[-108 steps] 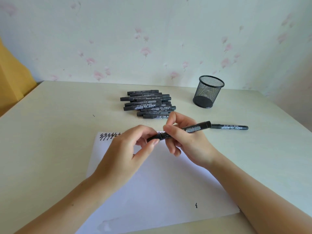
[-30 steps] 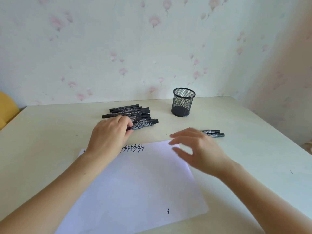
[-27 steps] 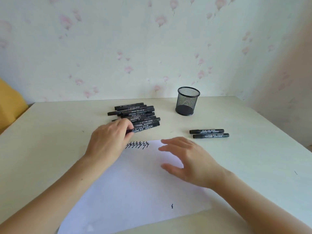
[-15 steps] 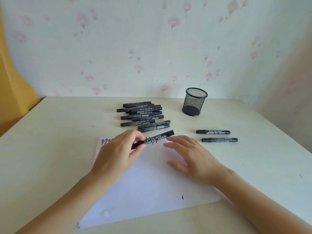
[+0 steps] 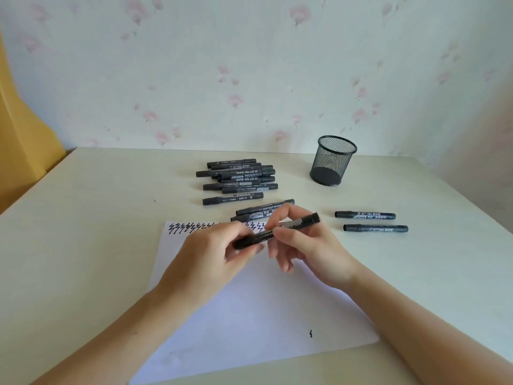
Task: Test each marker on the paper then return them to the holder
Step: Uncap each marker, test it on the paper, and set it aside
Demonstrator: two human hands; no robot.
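Both hands hold one black marker [image 5: 299,221] above the white paper [image 5: 249,315]. My left hand [image 5: 213,254] pinches its lower left end, and my right hand [image 5: 308,245] grips the barrel further right. The marker is capped, its right end sticking out past my right fingers. A row of black zigzag test marks [image 5: 188,228] runs along the paper's top edge. A pile of several black markers [image 5: 238,179] lies behind the paper. Two more markers [image 5: 263,209] lie just behind my hands. The black mesh holder [image 5: 333,161] stands upright at the back right.
Two separate markers [image 5: 369,221] lie side by side on the cream table [image 5: 83,245] to the right of the paper. A small black mark [image 5: 311,333] sits near the paper's lower right. A yellow object [image 5: 25,140] stands at the left edge. A flowered wall rises behind the table.
My left hand took a marker from the pile and carried it over the paper. My right hand lifted off the paper and grasped the same marker.
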